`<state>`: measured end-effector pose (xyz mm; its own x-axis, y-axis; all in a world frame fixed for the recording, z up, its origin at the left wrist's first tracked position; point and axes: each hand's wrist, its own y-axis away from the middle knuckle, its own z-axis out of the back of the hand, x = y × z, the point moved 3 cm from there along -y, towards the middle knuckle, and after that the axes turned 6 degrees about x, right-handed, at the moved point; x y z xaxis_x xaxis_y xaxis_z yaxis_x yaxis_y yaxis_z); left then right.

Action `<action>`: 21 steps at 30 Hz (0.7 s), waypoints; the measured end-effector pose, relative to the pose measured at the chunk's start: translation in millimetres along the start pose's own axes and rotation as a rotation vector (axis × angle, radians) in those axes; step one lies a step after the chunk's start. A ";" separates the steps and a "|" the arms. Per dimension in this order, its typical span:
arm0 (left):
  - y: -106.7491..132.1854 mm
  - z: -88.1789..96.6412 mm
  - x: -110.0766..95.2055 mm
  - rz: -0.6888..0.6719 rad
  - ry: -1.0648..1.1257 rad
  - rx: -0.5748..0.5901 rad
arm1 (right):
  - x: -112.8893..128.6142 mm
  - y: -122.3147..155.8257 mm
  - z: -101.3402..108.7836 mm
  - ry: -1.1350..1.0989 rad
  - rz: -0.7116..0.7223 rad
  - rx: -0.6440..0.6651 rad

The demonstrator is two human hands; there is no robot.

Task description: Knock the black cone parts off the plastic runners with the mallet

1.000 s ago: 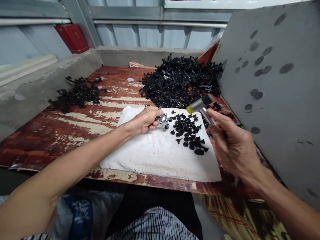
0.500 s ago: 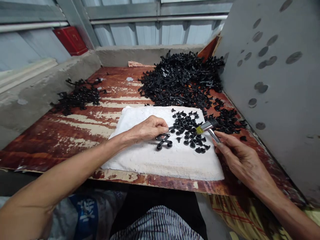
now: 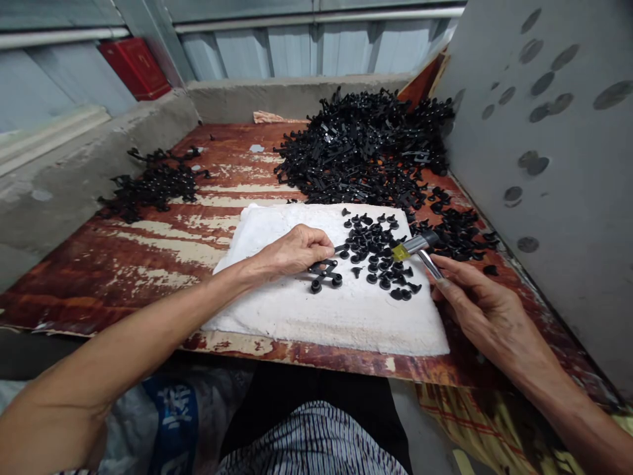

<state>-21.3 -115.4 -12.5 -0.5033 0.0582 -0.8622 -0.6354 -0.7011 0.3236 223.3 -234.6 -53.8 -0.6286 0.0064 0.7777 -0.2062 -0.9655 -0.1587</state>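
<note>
My left hand pinches a small black linked part, whose flat strips and round knobs rest on the white cloth. One strip pokes out past my fingertips toward loose black mushroom-shaped pieces scattered over the cloth's right half. My right hand is closed round the metal handle of a small two-faced hammer. Its head, yellow at one end and black at the other, hovers at the right edge of those loose pieces. Fingers of my left hand partly cover the linked part.
Behind the cloth rises a large heap of black linked parts. More loose black pieces lie to its right, beside a grey spotted panel. A smaller black pile sits left on the worn red-brown board. A red box stands by the wall.
The camera view has shifted slightly, so everything sits a little higher in the picture. Both hands keep their grips, and the hammer stays by the loose pieces.
</note>
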 end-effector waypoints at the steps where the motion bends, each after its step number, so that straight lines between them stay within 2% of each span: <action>1: -0.3 -0.2 0.3 -0.001 0.001 0.000 | 0.3 0.0 0.0 0.003 0.002 -0.004; 9: -3.3 -0.9 4.2 -0.013 -0.029 0.006 | 8.4 -0.5 1.7 -0.008 0.009 0.001; 16: -4.5 -1.5 0.9 -0.012 -0.087 -0.012 | 4.8 1.7 1.4 0.040 0.009 0.007; 19: -5.0 -0.1 -0.3 -0.002 -0.136 -0.003 | 16.5 6.5 2.3 0.122 0.076 -0.041; 21: -5.7 1.5 -0.8 -0.017 -0.186 0.004 | 32.1 9.3 1.8 0.180 0.199 -0.091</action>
<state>-18.2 -110.3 -13.1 -0.5921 0.2008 -0.7805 -0.6467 -0.6962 0.3115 202.6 -243.9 -29.2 -0.7848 -0.1275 0.6065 -0.1262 -0.9252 -0.3578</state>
